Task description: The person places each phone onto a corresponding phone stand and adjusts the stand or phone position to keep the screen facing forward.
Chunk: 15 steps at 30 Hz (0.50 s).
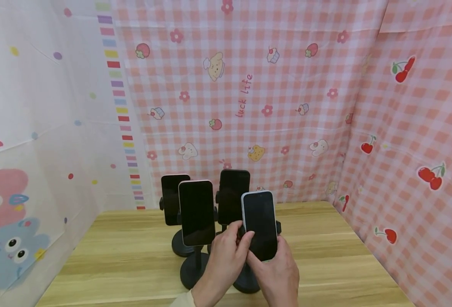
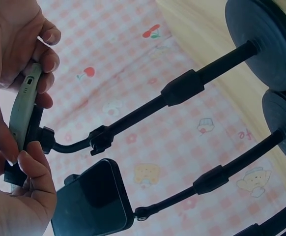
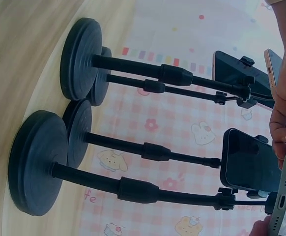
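A smartphone (image 1: 260, 226) with a pale case faces forward, tilted back, at the clamp of the front right black phone stand (image 1: 247, 279). My right hand (image 1: 277, 268) grips its lower end, thumb across the front and fingers behind. At the phone's left edge my left hand (image 1: 227, 251) pinches the black clamp (image 2: 15, 174), its thumb reaching over the phone's edge. In the right wrist view, the phone's bottom edge (image 3: 283, 196) shows its charging port, and the left hand's curled fingers (image 3: 283, 132) are close by. The clamp's back is partly hidden.
Three more phones stand in black holders: front left (image 1: 197, 213), back left (image 1: 175, 199) and back middle (image 1: 233, 196). Their round bases crowd together on the wooden table (image 1: 325, 251). Patterned cloth (image 1: 287, 85) hangs behind and on both sides.
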Tool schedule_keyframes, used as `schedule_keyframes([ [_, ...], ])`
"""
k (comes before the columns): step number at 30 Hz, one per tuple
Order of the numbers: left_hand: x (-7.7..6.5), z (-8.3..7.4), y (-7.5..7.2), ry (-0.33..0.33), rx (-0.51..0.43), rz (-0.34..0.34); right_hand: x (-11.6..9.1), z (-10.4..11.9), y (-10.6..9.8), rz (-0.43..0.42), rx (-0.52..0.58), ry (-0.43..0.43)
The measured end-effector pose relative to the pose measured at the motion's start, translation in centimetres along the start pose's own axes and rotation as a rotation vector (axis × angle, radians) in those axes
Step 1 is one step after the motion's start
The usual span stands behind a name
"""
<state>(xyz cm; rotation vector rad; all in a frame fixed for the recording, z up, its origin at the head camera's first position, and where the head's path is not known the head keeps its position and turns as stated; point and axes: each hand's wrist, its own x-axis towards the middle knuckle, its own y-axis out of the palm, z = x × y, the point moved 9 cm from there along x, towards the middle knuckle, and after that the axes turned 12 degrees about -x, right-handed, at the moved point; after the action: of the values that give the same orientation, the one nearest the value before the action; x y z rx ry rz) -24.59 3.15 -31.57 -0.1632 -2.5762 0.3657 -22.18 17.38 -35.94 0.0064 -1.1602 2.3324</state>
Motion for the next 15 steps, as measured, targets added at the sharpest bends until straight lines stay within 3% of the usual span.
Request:
schedule_keyframes([
  [7, -0.01, 0.23, -0.21, 0.005, 0.035, -0.036, 0.08, 0.3, 0.2, -0.006, -0.038, 0.002],
  [15, -0.03, 0.57, -0.2, -0.02, 0.039, -0.03, -0.01, 0.47, 0.4, -0.024, -0.059, 0.001],
])
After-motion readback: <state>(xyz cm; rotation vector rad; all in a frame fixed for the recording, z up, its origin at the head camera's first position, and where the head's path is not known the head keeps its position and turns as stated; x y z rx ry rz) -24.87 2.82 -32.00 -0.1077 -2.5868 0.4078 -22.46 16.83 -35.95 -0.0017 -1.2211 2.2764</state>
